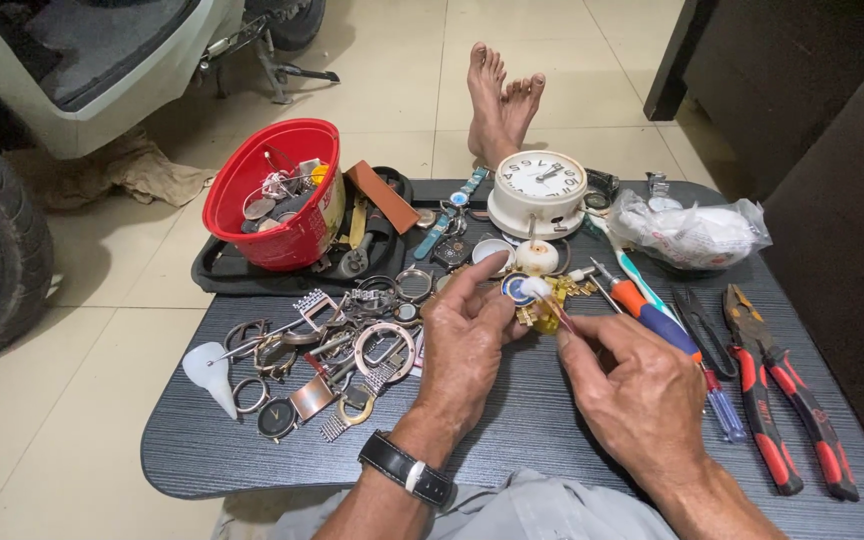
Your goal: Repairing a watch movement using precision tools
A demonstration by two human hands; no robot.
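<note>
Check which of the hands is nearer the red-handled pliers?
Right. The right hand sits just left of the red-handled pliers, with a screwdriver between them. The left hand is farther left, near the pile of watch parts.

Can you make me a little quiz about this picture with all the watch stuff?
1. True or false: the clock lies face up on the table.
2. Which hand holds the cotton swab? A) left hand B) right hand C) neither
3. Fill in: the pliers have red and ____ handles.

Key
1. True. Its white dial faces the camera.
2. B. The right hand pinches the stick, and the left hand holds a small brass part at the swab's tip.
3. Black.
</note>
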